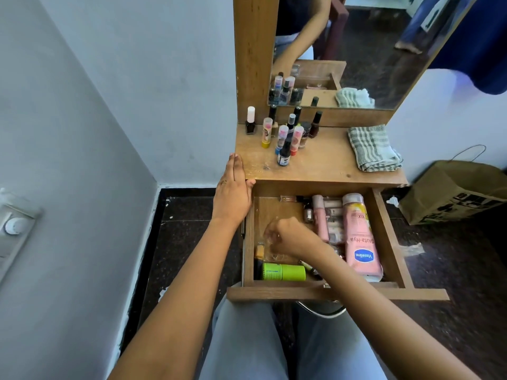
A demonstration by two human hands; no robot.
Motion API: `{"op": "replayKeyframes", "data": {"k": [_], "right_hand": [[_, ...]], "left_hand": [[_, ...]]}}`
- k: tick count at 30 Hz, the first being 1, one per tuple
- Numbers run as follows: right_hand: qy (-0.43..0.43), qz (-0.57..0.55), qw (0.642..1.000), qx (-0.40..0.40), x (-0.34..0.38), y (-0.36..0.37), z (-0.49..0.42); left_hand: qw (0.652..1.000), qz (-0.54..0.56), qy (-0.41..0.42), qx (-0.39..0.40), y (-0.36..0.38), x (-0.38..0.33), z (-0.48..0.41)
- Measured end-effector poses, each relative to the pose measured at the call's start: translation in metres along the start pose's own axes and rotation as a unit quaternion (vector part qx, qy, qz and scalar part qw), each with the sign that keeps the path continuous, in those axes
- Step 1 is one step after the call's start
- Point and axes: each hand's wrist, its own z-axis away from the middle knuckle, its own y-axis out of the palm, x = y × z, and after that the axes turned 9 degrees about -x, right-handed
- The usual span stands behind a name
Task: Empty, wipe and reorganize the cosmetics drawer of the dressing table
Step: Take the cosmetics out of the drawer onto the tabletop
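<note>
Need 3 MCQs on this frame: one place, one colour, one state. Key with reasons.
1. Colour of the cylindrical container lying at the front of the open wooden drawer? A) lime green B) red C) white
2. Where is the folded grey-and-white striped cloth? A) in the drawer B) on the wooden tabletop, right side C) on the floor
3. The left hand is: A) gripping a bottle B) flat on the tabletop's left edge C) inside the drawer
Key: 1A, bright green body; 2B, it sits on the top's far right; 3B, straight fingers rest on the wood.
</note>
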Motion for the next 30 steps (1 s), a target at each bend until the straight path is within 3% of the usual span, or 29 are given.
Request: {"op": "replayKeyframes", "data": {"k": [5,12,18,25,30], "right_hand": [[-0.004,0.000,0.999,0.048,0.010,0.014,-0.001],[0.059,-0.129,0.987,0.074,0.015,0.020,-0.003],[0.149,-0.121,0.979,-0.066,0.020,0.019,-0.007],[0.141,-0.039,0.988,-0.052,0.026,0.031,-0.001],[0.108,-0.004,0.986,-0.130,0.024,0.004,0.012]], "left_hand": [[1.000,-0.003,0.001,-0.005,0.000,-0.001,0.001],[1.000,0.004,0.000,-0.006,0.001,0.000,0.001],[1.000,0.008,0.000,-0.005,0.001,0.001,0.001],[1.000,0.006,0.000,-0.006,0.001,0.001,0.001],[1.000,-0.013,0.010,0.010,-0.004,0.001,0.000]]}}
